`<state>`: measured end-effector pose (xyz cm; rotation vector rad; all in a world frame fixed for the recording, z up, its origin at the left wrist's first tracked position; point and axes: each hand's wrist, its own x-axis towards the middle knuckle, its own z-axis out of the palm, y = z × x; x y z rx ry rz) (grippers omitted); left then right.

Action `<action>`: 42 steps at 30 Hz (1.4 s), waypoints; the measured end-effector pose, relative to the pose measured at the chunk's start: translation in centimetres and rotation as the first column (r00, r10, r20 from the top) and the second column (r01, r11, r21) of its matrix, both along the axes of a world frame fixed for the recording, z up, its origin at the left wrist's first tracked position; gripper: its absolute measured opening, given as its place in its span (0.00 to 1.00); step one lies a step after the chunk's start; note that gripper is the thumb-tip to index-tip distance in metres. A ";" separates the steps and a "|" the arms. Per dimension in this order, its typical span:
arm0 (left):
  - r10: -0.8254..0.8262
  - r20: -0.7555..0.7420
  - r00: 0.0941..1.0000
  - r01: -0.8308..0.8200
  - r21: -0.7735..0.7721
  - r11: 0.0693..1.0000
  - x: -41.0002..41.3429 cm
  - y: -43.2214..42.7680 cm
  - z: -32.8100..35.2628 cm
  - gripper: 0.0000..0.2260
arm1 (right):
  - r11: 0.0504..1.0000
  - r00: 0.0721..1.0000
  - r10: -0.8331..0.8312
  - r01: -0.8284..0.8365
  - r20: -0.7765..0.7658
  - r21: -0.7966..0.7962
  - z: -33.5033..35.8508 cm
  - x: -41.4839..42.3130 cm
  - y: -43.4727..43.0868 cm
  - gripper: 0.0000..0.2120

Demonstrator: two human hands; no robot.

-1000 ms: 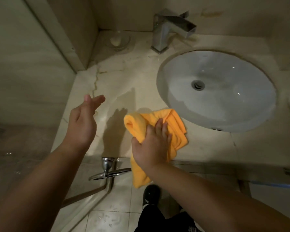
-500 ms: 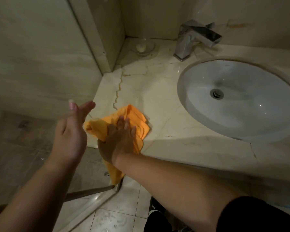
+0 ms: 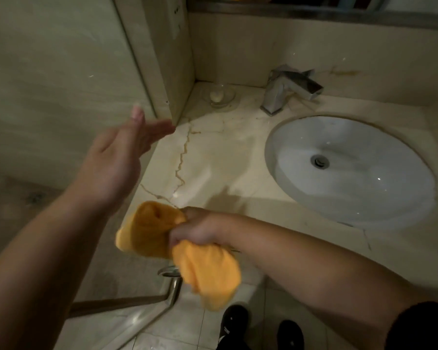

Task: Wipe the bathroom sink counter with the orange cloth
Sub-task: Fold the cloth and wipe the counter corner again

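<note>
My right hand point(image 3: 200, 229) grips the bunched orange cloth point(image 3: 152, 231) at the front left corner of the beige marble counter point(image 3: 213, 162). Part of the cloth hangs down past the counter's front edge. My left hand point(image 3: 119, 157) is raised above the counter's left edge, palm turned inward, fingers straight and apart, holding nothing. The white oval sink basin point(image 3: 349, 168) with its drain lies to the right of both hands.
A chrome faucet point(image 3: 286, 89) stands behind the basin. A glass dish with soap point(image 3: 219, 97) sits in the back left corner. A tiled wall runs along the left. A chrome rail point(image 3: 167, 286) sticks out below the counter. My shoes point(image 3: 234, 322) stand on the tiled floor.
My right hand has gathered the flat cloth into a bunch and drawn it back to the front left corner, partly off the edge. My left hand has risen and stays open.
</note>
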<state>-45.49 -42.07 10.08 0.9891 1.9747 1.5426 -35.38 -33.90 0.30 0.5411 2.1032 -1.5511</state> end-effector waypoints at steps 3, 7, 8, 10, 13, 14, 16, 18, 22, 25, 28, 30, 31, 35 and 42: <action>-0.076 -0.027 0.997 0.078 0.057 0.995 0.2 2.4 3.1 0.22 | 0.978 0.984 -0.178 0.176 -0.008 -0.114 2.3 5.0 4.0 0.13; -0.246 0.044 0.968 0.249 -0.052 0.967 1.7 6.5 4.3 0.18 | 0.901 0.913 -0.409 0.406 0.013 -0.152 6.2 13.1 10.3 0.19; -0.337 0.070 0.939 0.343 -0.113 0.933 2.7 7.6 4.2 0.19 | 0.887 0.901 -0.432 0.431 0.032 -0.168 7.4 15.1 11.9 0.21; -0.536 0.117 0.836 0.548 -0.214 0.809 5.8 10.2 3.2 0.22 | 0.873 0.884 -0.467 0.466 0.029 -0.146 9.7 18.9 14.5 0.21; -0.749 0.101 0.655 0.742 -0.275 0.611 12.0 14.8 1.4 0.38 | 0.876 0.885 -0.465 0.465 -0.029 0.130 12.7 23.2 17.3 0.12; -0.789 0.053 0.612 0.770 -0.264 0.580 13.9 16.4 0.8 0.35 | 0.862 0.893 -0.449 0.441 -0.025 0.252 13.3 24.2 18.1 0.09; -0.785 -0.093 0.612 0.751 -0.244 0.614 17.0 19.4 0.1 0.19 | 0.785 0.916 -0.401 0.343 -0.001 0.516 14.0 26.0 19.6 0.07; -0.729 -0.261 0.633 0.690 -0.236 0.684 19.2 21.5 0.0 0.09 | 0.649 0.949 -0.316 0.199 0.022 0.735 14.2 27.1 21.0 0.06; -0.648 -0.415 0.639 0.642 -0.176 0.746 21.5 22.7 -1.4 0.06 | 0.349 0.975 -0.220 0.087 -0.009 0.933 13.3 28.8 21.7 0.17; -0.617 -0.495 0.611 0.634 -0.159 0.756 22.4 20.6 -5.0 0.05 | 0.097 0.989 -0.137 0.065 -0.051 0.993 7.6 31.0 19.0 0.15; -0.629 -0.611 0.481 0.586 -0.309 0.749 24.3 17.4 -10.3 0.09 | 0.135 0.988 -0.151 0.052 -0.031 0.989 0.1 33.1 15.2 0.14; -0.704 -0.593 0.391 0.553 -0.460 0.695 25.4 15.2 -13.4 0.15 | 0.302 0.991 -0.136 0.027 0.015 0.953 -3.4 34.1 13.2 0.14; -0.748 -0.567 0.344 0.529 -0.541 0.654 25.8 14.4 -14.6 0.21 | 0.405 0.988 -0.141 0.005 0.057 0.914 -4.5 34.4 12.2 0.16; -0.871 -0.332 0.361 0.310 -0.838 0.448 28.5 15.8 -12.9 0.20 | 0.594 0.988 -0.149 0.121 -0.040 0.795 -4.2 37.3 11.1 0.39; -0.316 0.253 0.915 0.403 -0.506 0.762 41.5 26.7 -9.1 0.05 | 0.196 0.368 -0.779 0.912 -0.508 0.361 -0.5 50.6 23.0 0.15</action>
